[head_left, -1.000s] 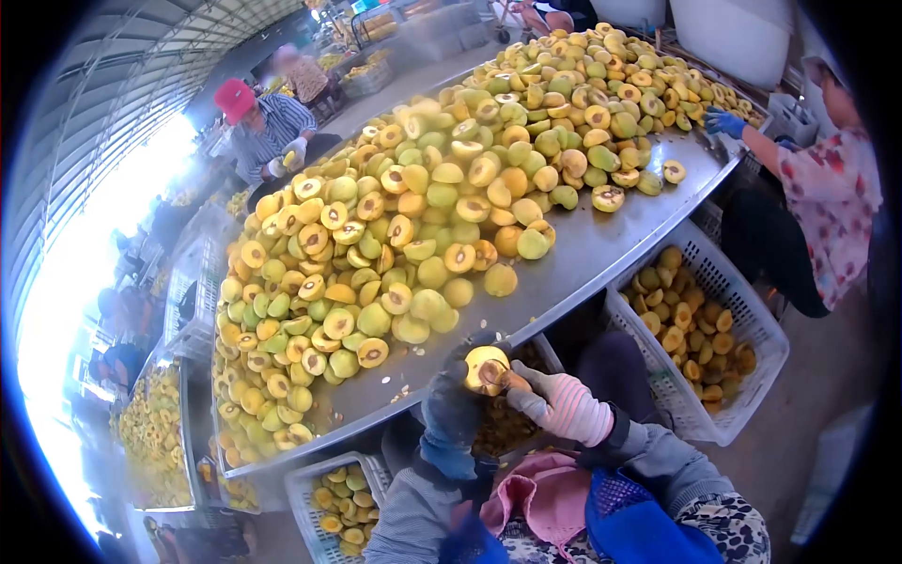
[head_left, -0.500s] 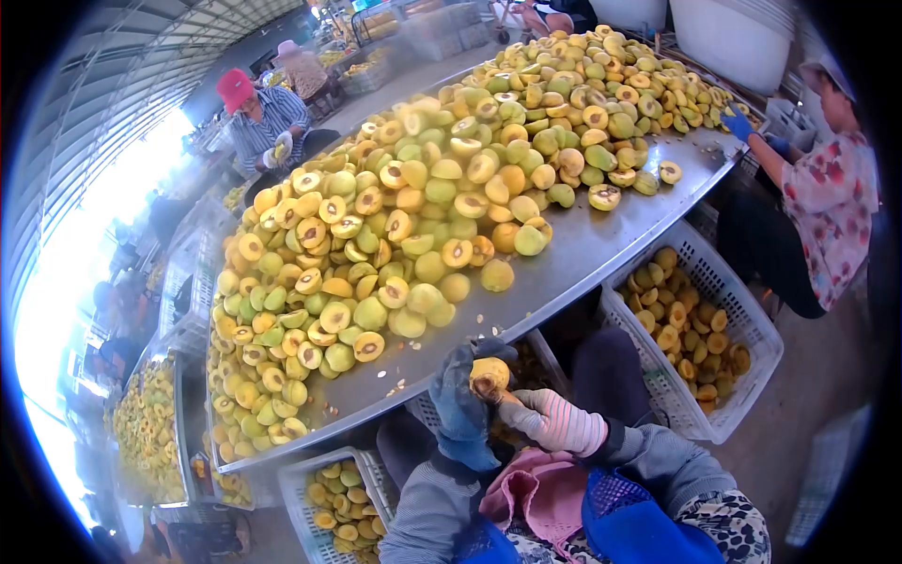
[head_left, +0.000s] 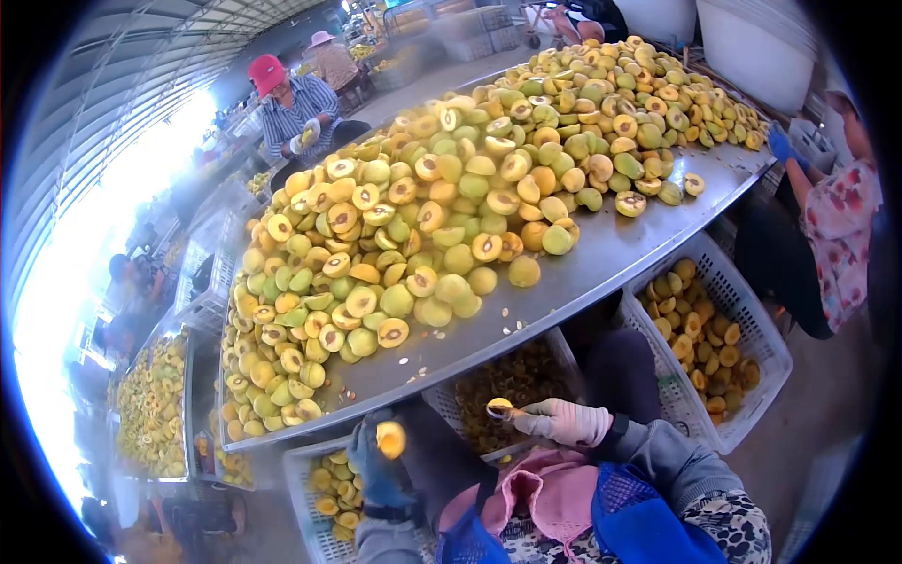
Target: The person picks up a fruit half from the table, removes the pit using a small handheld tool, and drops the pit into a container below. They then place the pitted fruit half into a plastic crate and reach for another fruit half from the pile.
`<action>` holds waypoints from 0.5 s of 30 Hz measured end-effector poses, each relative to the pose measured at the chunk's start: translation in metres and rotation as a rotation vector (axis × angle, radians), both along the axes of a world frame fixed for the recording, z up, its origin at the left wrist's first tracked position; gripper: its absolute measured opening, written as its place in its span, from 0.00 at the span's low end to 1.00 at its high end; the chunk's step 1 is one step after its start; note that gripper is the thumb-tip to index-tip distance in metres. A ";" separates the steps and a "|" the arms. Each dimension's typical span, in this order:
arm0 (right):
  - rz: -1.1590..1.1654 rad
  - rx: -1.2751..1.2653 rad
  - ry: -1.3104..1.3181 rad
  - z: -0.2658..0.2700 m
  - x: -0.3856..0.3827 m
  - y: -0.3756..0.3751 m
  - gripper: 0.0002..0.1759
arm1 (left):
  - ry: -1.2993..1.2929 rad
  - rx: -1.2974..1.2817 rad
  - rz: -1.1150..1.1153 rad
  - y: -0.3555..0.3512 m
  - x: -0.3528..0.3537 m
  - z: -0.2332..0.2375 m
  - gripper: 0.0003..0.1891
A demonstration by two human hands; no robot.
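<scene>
Head view: the left hand (head_left: pixel 376 465), in a blue glove, curls its fingers round a fruit half (head_left: pixel 390 439), held just below the near edge of the steel table (head_left: pixel 601 263) and above a white crate (head_left: pixel 315 512). The right hand (head_left: pixel 564 421) has its fingers pressed together, pinching a small tool (head_left: pixel 498 408) over a crate of pits (head_left: pixel 512 381). The half looks light, soft and slick with juice, so it is best cupped gently by its skin side.

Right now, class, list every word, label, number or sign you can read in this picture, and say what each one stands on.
None: no word, number or sign can be read anywhere.
The white crate, the metal table, the gloved left hand holding a fruit half and the gloved right hand holding a small tool show no print.
</scene>
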State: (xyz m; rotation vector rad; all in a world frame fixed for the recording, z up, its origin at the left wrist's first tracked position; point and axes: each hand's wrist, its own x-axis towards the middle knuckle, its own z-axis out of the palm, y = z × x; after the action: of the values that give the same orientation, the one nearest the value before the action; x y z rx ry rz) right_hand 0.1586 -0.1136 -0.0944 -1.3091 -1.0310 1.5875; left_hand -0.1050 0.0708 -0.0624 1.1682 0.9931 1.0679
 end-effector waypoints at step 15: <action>-0.115 -0.134 -0.598 -0.018 0.015 0.029 0.29 | 1.488 1.019 -0.457 0.128 0.220 -0.017 0.43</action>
State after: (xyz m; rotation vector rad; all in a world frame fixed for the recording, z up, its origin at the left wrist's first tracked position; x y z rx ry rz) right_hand 0.1741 -0.0847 -0.1123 -1.9669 -1.1817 1.2148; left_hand 0.1150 0.1984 -0.0794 3.0508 1.0889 0.0738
